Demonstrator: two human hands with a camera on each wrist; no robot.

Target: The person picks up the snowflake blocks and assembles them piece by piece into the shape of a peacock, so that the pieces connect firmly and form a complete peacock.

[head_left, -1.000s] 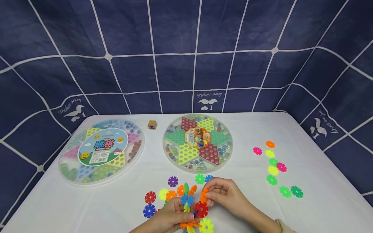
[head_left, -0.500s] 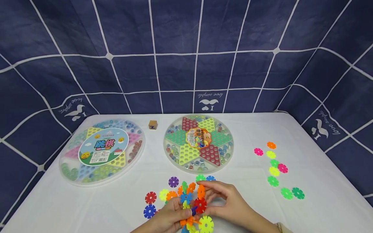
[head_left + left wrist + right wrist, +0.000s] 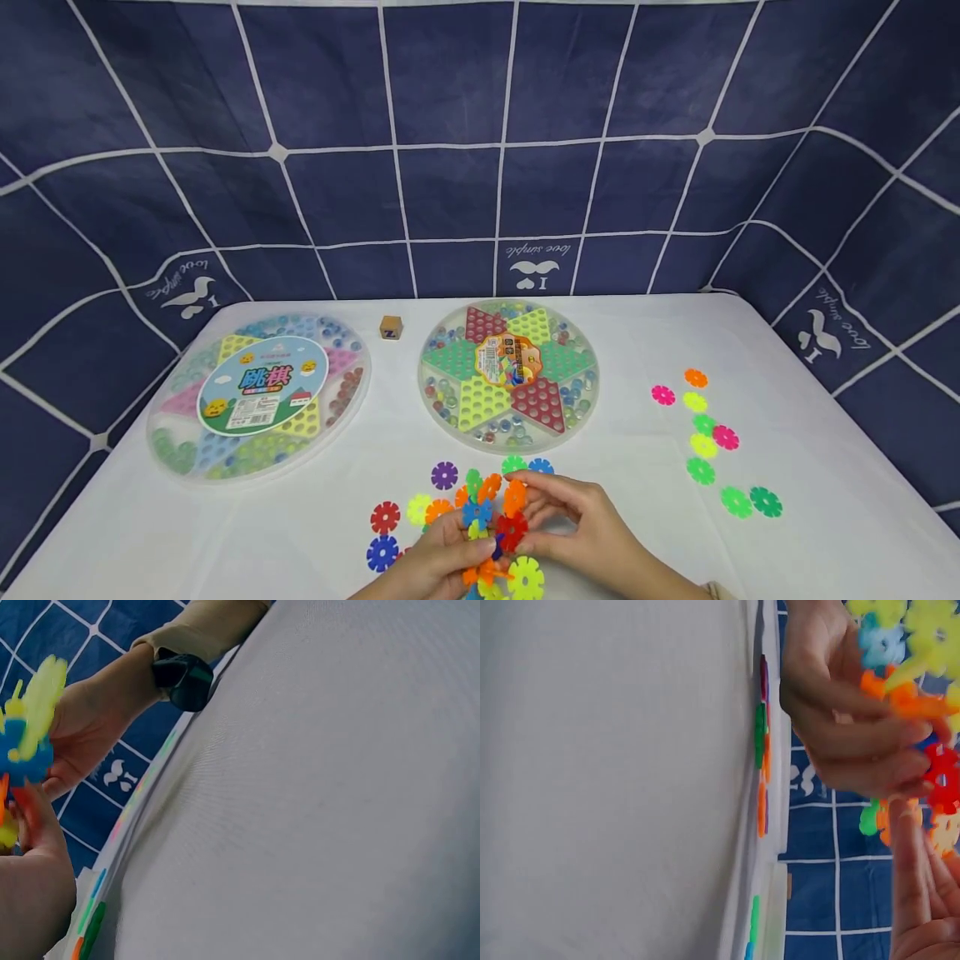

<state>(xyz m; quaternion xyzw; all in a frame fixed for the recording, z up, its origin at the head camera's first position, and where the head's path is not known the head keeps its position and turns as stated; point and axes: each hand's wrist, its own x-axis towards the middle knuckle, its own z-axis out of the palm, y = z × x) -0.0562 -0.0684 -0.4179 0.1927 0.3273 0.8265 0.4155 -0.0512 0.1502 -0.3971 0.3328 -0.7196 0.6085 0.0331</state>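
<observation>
In the head view my left hand (image 3: pixel 450 557) grips a cluster of interlocked plastic snowflake discs. The cluster has a blue disc (image 3: pixel 477 512) near its top, a red disc (image 3: pixel 512 532) on the right and a yellow disc (image 3: pixel 527 577) low down. My right hand (image 3: pixel 592 533) pinches an orange snowflake disc (image 3: pixel 515 498) above the red one, index finger at its top edge and thumb beside the red disc. The right wrist view shows left-hand fingers (image 3: pixel 870 742) wrapped over the cluster. Part of the cluster is hidden by the left hand.
Loose discs lie around the hands, among them a purple one (image 3: pixel 444 476) and a dark blue one (image 3: pixel 382 553). Several more, including a dark green disc (image 3: pixel 766 502), lie at right. Two round marble-board cases (image 3: pixel 480 440) (image 3: pixel 262 479) and a wooden letter cube (image 3: pixel 391 327) stand farther back.
My right hand has brought the orange disc down and left against the red disc of the cluster. Its thumb has moved from the orange disc down beside the red one.
</observation>
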